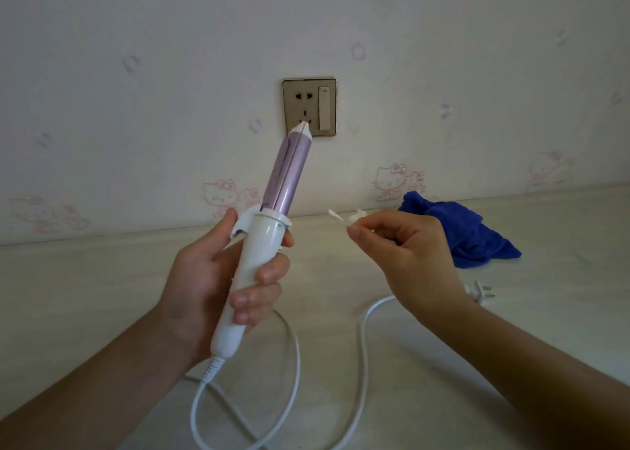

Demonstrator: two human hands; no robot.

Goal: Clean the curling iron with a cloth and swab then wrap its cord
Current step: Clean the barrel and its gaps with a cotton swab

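At the pale table [102,296] under a wall socket [309,107], the left hand [208,286] gripped the curling iron [262,241] upright, the right hand [409,255] pinched the swab [341,219] beside it, and the blue cloth [467,234] and loose cord [362,333] lay on the table.

Bare left hand [204,279], bare right hand [412,255], both forearms [545,364] uncovered

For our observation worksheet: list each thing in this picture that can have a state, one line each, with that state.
curling iron: held up, barrel pointing up and away
left hand: grips the iron's handle
swab: held clear of the iron
right hand: pinches the swab
cloth: crumpled on the surface, untouched
cord: loose, unwrapped
plug: unplugged, lying on the surface
socket: empty
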